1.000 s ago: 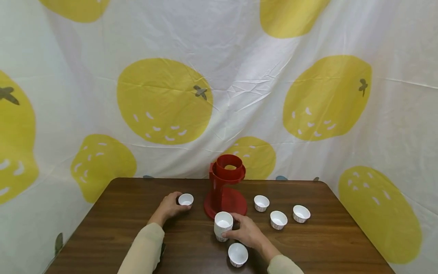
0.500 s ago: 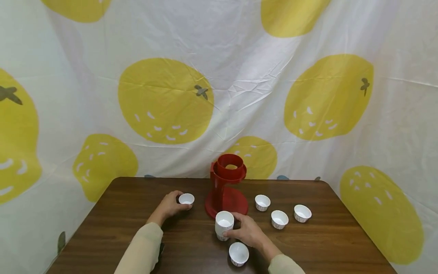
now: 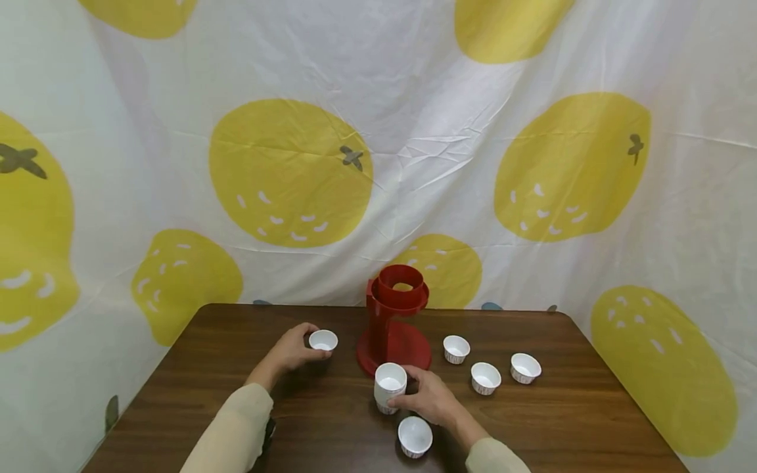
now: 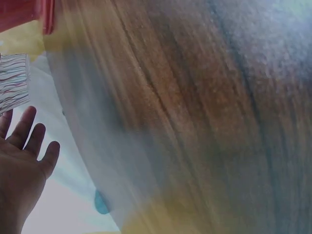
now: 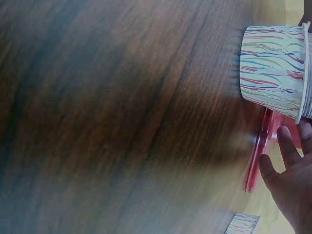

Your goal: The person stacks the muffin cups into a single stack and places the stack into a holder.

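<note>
In the head view my left hand (image 3: 297,349) holds a small white paper baking cup (image 3: 323,340) between thumb and fingers, left of a red stand (image 3: 378,328). The left wrist view shows this cup's wavy coloured lines (image 4: 14,83), with several fingers spread below it. My right hand (image 3: 430,396) grips a stack of nested paper cups (image 3: 389,389) in front of the stand, thumb on the near side. Stacked rims show at the edge of the right wrist view, above the fingers (image 5: 288,148). A single cup (image 3: 415,437) sits nearer me, close to the right wrist.
Three more paper cups stand right of the stand: one at the back (image 3: 457,349), one nearer (image 3: 485,378) and one farther right (image 3: 526,368). The stand carries a red ring-shaped holder (image 3: 404,287) on top. Behind the wooden table (image 3: 562,420) hangs a lemon-print cloth (image 3: 426,131).
My left hand and its cup have shifted slightly up and left relative to the stand, the left sleeve swinging left. My right hand keeps its grip on the stack. The head view has drifted a little.
</note>
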{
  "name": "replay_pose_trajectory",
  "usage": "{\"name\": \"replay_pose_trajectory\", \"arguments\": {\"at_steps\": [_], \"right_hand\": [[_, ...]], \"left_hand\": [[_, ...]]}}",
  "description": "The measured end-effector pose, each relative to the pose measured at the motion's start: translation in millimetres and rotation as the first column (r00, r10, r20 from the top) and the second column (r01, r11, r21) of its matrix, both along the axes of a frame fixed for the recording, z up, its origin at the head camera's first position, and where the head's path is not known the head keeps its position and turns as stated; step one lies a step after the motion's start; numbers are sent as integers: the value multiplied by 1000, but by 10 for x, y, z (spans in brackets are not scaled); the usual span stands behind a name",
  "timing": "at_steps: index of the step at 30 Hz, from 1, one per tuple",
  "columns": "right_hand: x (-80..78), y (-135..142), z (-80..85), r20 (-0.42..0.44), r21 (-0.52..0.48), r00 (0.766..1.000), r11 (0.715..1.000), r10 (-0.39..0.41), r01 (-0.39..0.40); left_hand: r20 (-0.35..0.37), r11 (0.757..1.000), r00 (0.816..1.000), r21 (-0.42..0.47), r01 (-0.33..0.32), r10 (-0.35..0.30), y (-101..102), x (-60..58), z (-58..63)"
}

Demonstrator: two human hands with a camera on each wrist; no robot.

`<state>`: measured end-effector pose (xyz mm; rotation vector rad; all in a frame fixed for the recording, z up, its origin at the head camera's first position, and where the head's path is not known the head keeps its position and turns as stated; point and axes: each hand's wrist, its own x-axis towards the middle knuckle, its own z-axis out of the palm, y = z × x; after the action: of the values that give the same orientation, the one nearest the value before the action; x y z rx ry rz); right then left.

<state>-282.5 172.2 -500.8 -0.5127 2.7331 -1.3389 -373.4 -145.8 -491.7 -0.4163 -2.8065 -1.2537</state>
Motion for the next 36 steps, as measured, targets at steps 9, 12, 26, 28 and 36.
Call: {"name": "replay_pose_trajectory", "arguments": {"at_steps": [9,12,26,28,36], "right_hand": [[9,9,-27,-4,4,1000,1000,-1,1],[17,14,-36,8,-6,1000,1000,9,-8],[1,23,-11,-1,-21,1000,1000,16,-16],[4,17,-12,-4,-18,1000,1000,20,-20],[9,1,-26,-11,-18,1000,999,28,-29]], "left_hand": [[-62,999,997,-9,51,-52,77,64,110],[-79,998,994,-2,71,-71,119,91,149],[-150,988,976,-1,157,-156,338,212,378],[-150,986,975,2,166,-164,358,233,398],[-169,971,956,-5,241,-238,455,299,449]]}}
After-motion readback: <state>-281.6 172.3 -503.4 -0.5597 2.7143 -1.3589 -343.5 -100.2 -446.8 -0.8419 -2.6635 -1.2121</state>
